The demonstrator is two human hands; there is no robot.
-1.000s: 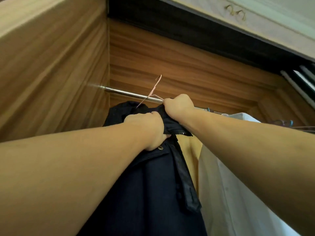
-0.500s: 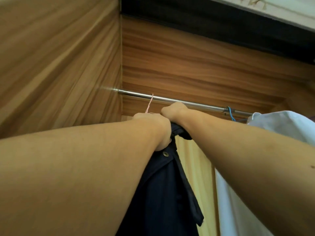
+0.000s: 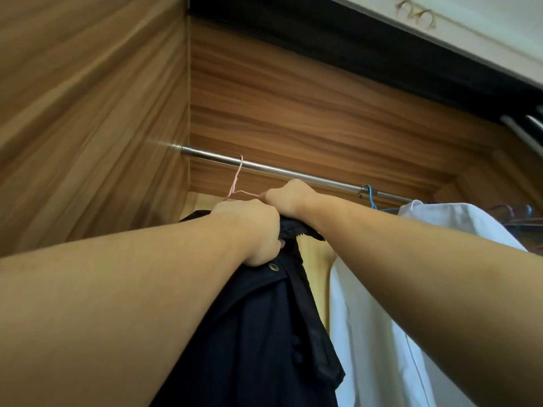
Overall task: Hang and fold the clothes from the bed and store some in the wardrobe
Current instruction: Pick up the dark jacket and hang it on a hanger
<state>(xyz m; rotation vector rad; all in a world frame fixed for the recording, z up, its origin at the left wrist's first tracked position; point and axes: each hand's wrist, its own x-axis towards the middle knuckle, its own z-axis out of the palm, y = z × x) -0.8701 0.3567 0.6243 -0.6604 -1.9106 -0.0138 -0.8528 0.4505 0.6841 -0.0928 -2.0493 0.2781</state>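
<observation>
A dark navy garment [image 3: 264,333] with a brass snap hangs from a thin pink wire hanger [image 3: 236,179], whose hook sits over the steel wardrobe rail [image 3: 293,172]. My left hand [image 3: 255,230] grips the garment's top edge just below the hanger. My right hand [image 3: 289,198] grips the same collar area right beside it, under the rail. The hanger's shoulders are mostly hidden by my hands and the cloth.
A white shirt [image 3: 396,304] hangs on a blue hanger [image 3: 370,198] to the right of the dark garment. More hangers [image 3: 517,214] crowd the rail's right end. Wooden wardrobe walls [image 3: 88,127] close in on the left and behind.
The pink hook went from tilted in front of the rail to hanging on it. Both hands kept their grip on the garment's top; the view shifted around slightly.
</observation>
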